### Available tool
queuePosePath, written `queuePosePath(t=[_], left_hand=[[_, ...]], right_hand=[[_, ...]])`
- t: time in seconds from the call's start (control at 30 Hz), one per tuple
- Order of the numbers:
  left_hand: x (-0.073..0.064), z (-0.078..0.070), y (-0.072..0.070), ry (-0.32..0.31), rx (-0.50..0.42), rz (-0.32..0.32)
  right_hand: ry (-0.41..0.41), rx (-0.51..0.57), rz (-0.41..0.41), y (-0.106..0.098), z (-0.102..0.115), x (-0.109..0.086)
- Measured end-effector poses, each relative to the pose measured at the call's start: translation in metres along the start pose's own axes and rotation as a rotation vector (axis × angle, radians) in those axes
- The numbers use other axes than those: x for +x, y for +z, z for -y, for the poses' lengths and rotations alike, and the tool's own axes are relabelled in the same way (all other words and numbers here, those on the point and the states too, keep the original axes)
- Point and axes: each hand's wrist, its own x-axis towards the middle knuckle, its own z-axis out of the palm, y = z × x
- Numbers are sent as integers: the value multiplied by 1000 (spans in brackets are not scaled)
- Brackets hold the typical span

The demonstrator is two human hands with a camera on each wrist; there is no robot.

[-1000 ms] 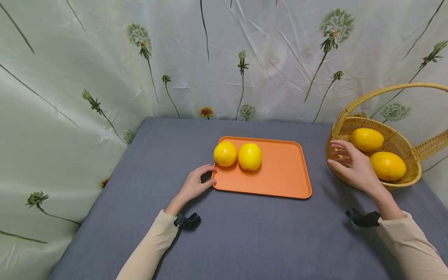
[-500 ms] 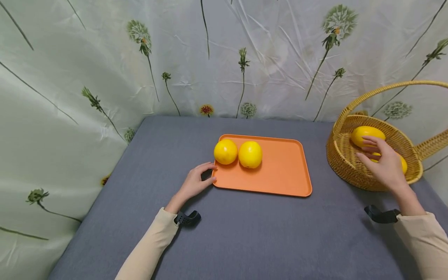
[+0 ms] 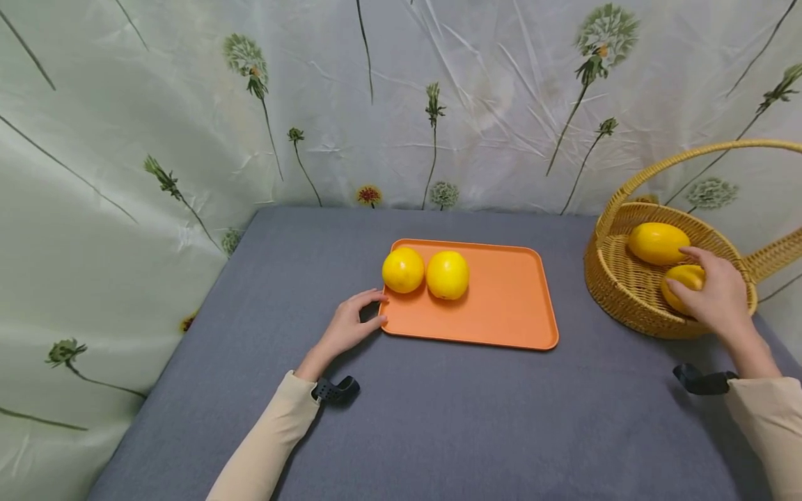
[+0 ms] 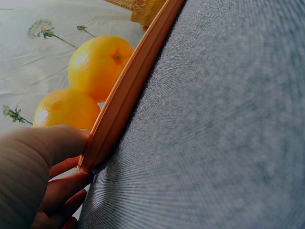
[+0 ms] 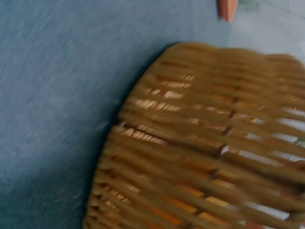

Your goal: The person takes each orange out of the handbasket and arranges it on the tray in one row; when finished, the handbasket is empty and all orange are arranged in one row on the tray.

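My left hand (image 3: pixel 344 325) touches the left edge of the orange tray (image 3: pixel 501 299), fingertips and thumb tip at its rim near the front corner. The left wrist view shows the thumb and fingers (image 4: pixel 71 186) on that corner. Two round yellow-orange oranges lie side by side on the tray's left part: one orange (image 3: pixel 403 270) nearest my fingers, another orange (image 3: pixel 447 275) to its right. My right hand (image 3: pixel 720 292) reaches into the wicker basket (image 3: pixel 620 299), thumb and fingers curved round an orange (image 3: pixel 683 282). The hand hides that orange's right side. Behind it lies another orange (image 3: pixel 658 242).
The basket's tall handle (image 3: pixel 664 163) arches over it at the right. In the right wrist view the woven basket wall (image 5: pixel 200 133) blocks sight of the hand. A grey cloth (image 3: pixel 438 410) covers the table. Flower-printed curtains (image 3: pixel 376 104) hang behind and at the left.
My right hand has moved right from the basket's left rim, over the basket and down round the nearer orange. My left hand has stayed at the tray's edge.
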Motion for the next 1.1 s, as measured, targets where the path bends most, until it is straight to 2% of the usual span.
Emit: queuePosePath(t=[0.27,0.47,0.63,0.8,1.1], left_hand=[[0,1,2,11,11,2],[0,0,2,18,6,-3],[1,0,1,16,9,-6],[1,0,1,12,15,-6],[1,-3,1,7,18,-9]], right_hand=[[112,-115,150,-3,-13,0],[92,-240,300,-5,-24,4],[116,-266,356,-7,-27,6],[149,-267,377,-8,-27,8],[198,-260,279,-6,-24,3]])
